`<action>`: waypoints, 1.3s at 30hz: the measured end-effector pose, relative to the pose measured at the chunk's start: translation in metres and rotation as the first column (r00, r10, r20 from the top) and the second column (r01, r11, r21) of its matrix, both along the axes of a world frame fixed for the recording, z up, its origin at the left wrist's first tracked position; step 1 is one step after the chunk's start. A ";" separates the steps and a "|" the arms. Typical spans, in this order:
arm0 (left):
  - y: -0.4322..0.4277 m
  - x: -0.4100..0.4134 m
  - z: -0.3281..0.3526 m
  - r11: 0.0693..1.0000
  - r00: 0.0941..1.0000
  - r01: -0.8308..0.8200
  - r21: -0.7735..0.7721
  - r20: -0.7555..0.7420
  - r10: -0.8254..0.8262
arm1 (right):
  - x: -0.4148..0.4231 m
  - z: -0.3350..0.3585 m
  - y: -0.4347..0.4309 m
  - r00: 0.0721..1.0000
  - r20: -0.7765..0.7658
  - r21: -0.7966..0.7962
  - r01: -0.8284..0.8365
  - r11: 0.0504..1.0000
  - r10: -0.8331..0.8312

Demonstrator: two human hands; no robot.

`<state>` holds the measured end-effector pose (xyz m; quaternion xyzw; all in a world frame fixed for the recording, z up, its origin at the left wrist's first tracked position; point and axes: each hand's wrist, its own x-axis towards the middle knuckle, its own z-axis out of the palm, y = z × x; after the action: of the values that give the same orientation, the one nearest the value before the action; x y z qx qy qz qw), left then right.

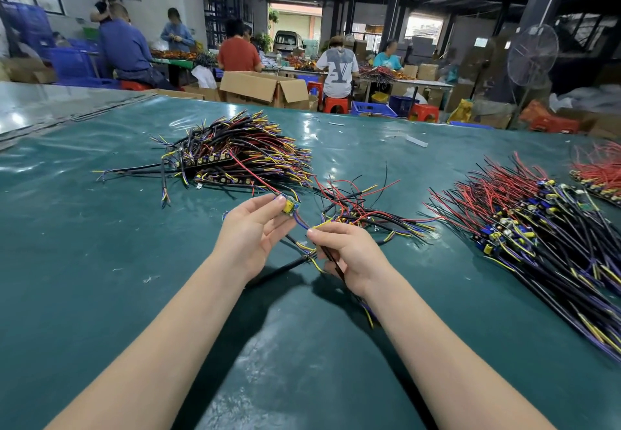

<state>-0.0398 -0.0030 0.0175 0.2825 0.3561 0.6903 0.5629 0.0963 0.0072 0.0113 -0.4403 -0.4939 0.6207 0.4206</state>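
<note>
Pinching a small driver board [289, 206] between clamped fingers [265, 203] of the left hand [252, 231], above the green bench [100, 261], just before a loose wire tangle [359, 209]. Gripping a black cable [332, 263] in the right hand [351, 254], fingertips nipping a yellow wire [322, 225].

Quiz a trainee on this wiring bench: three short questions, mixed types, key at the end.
1. True or false: the left hand holds a small circuit module with a yellow part.
2. The right hand pinches: A a red plastic stool; B a thin yellow-tipped wire; C a cardboard flap.
3. Name the colour of the glossy plastic table cover.
Key: 1 true; 2 B; 3 dark teal green.
</note>
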 end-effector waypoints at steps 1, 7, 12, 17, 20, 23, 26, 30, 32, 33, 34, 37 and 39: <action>0.000 -0.001 -0.001 1.000 1.000 -0.008 -0.015 -0.018 0.008 | 0.000 0.000 -0.001 1.000 0.011 0.052 0.010 0.999 -0.010; -0.002 -0.003 -0.004 0.999 0.983 0.002 -0.049 -0.183 -0.011 | -0.003 0.003 -0.004 0.997 0.066 0.207 0.014 0.978 -0.028; -0.002 -0.002 -0.003 0.998 0.996 0.044 -0.039 -0.072 -0.046 | -0.005 0.002 -0.005 0.991 0.055 0.249 0.103 0.963 -0.120; -0.002 -0.001 -0.002 0.993 0.993 0.117 -0.033 0.031 -0.116 | -0.005 0.004 -0.005 0.981 0.102 0.303 0.127 0.944 -0.165; -0.002 0.000 -0.004 0.996 0.996 0.083 -0.023 -0.026 -0.083 | -0.007 0.004 -0.008 0.985 0.141 0.265 0.058 0.962 -0.098; 0.000 -0.002 -0.007 0.999 0.997 0.054 0.006 -0.061 -0.053 | -0.007 0.006 -0.009 0.986 0.158 0.243 0.015 0.970 -0.055; 0.001 -0.003 -0.006 0.992 0.994 0.106 0.070 -0.032 -0.104 | -0.006 0.008 -0.010 0.991 0.115 0.234 0.044 0.971 -0.073; 0.000 -0.003 -0.008 0.989 0.987 0.095 0.117 -0.141 -0.078 | -0.006 0.007 -0.012 0.993 0.067 0.254 0.077 0.964 -0.098; 0.000 -0.003 -0.009 0.990 0.988 0.057 0.126 -0.152 -0.038 | -0.009 0.007 -0.013 0.995 0.046 0.285 0.070 0.956 -0.086; 0.000 -0.003 -0.009 0.991 0.989 0.043 0.129 -0.147 -0.024 | -0.010 0.007 -0.014 0.995 0.038 0.303 0.072 0.950 -0.087; 0.001 -0.003 -0.009 0.991 0.990 0.033 0.130 -0.137 -0.015 | -0.011 0.007 -0.014 0.995 0.032 0.318 0.081 0.944 -0.096; 0.001 -0.002 -0.010 0.992 0.992 0.046 0.121 -0.125 -0.031 | -0.012 0.005 -0.013 0.988 0.042 0.354 0.124 0.927 -0.148; 0.002 -0.003 -0.010 0.989 0.989 0.099 0.111 -0.125 -0.085 | -0.012 0.004 -0.012 0.984 0.078 0.375 0.120 0.919 -0.161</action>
<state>-0.0424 -0.0014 0.0074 0.3720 0.3347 0.6651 0.5543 0.0840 -0.0052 0.0152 -0.4203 -0.5906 0.4605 0.5123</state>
